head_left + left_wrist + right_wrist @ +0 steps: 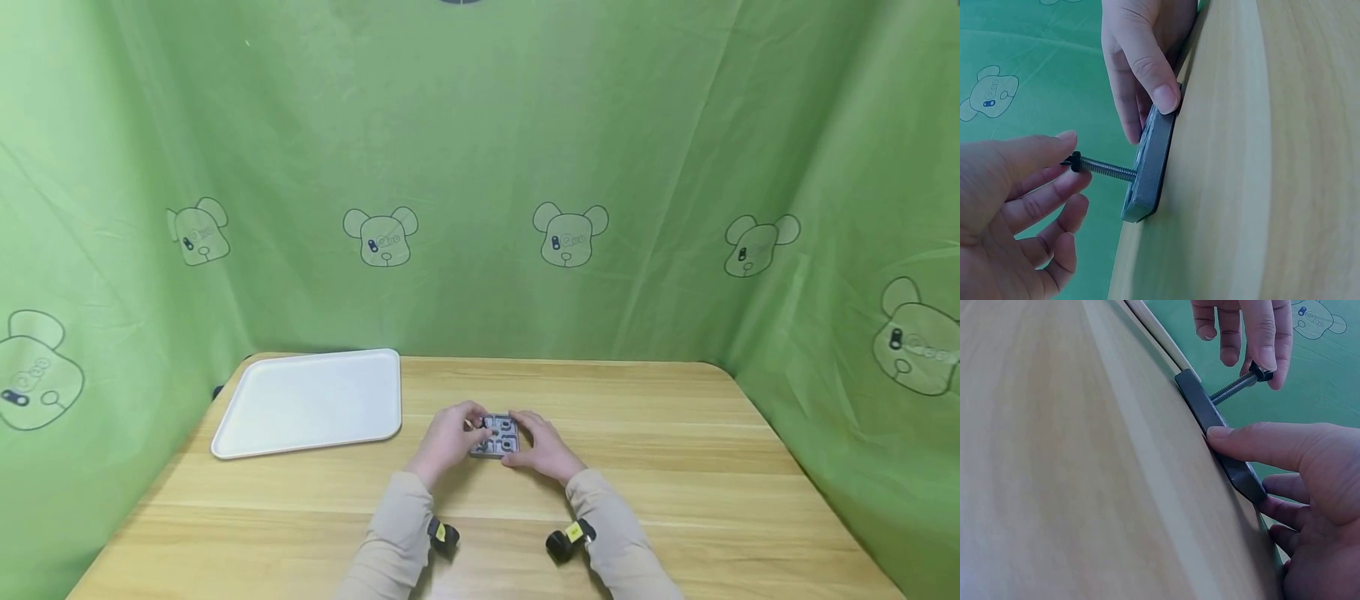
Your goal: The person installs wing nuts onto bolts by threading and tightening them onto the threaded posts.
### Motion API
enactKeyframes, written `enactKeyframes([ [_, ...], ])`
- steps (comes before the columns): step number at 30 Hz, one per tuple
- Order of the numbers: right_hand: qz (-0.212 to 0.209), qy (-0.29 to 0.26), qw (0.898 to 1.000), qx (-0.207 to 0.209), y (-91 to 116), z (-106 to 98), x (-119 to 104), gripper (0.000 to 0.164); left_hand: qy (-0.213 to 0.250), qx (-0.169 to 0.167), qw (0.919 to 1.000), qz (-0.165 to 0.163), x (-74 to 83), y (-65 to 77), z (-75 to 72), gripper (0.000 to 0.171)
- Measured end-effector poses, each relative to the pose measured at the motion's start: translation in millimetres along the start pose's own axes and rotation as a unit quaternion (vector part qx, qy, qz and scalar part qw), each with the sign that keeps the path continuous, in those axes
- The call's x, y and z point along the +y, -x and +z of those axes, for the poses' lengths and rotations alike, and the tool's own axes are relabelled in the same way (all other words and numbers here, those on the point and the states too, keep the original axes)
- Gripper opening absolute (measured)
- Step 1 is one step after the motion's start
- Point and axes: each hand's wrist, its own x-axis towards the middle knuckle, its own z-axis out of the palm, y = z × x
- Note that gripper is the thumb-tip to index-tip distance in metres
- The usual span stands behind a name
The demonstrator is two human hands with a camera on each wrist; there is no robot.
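Note:
A small grey square plate (507, 446) with raised shapes on its upper face lies on the table. From one end of it a threaded metal bolt (1107, 168) stands up, topped by a black knob (1075, 162). My left hand (447, 437) pinches this knob between thumb and fingertips, its other fingers loosely bent. On the opposite side, my right hand (547, 450) holds the plate by its edges, the thumb on the near side (1222, 440) and the fingers round the far side. In the right wrist view the bolt leans at a slant above the plate.
A white tray (311, 404) sits at the back left of the wooden table (675, 467). Green curtains (480, 167) with bear-head outlines hang behind and at both sides. Each sleeved wrist carries a black camera (564, 543).

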Motion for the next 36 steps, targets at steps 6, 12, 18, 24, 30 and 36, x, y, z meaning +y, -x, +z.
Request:
enactKeyframes([
  [6,-0.001,-0.005,1.000,-0.002,-0.3,0.1,-0.2,0.092,-0.002,0.002,1.0000,0.005,-0.5,0.0,0.6,0.027],
  [12,0.008,-0.012,1.000,-0.002,0.9,-0.5,-0.8,0.091,-0.006,0.013,0.9999,0.007,1.4,-0.1,1.7,0.025],
  [18,0.006,-0.008,1.000,-0.001,1.5,-1.4,-2.4,0.091,-0.008,0.019,0.9998,0.007,0.3,-1.1,3.3,0.027],
  [24,0.009,-0.014,1.000,-0.003,2.4,-1.8,-4.0,0.092,0.012,0.003,0.9998,0.017,-5.7,-1.8,0.5,0.032],
  [30,0.011,-0.013,1.000,-0.003,2.5,-1.4,-4.3,0.092,0.040,-0.016,0.9988,0.023,-8.6,-1.3,-5.0,0.035],
  [36,0.009,-0.008,1.000,-0.005,1.9,-1.3,-3.4,0.093,0.066,-0.020,0.9976,0.007,-11.0,-1.1,-5.1,0.035],
])
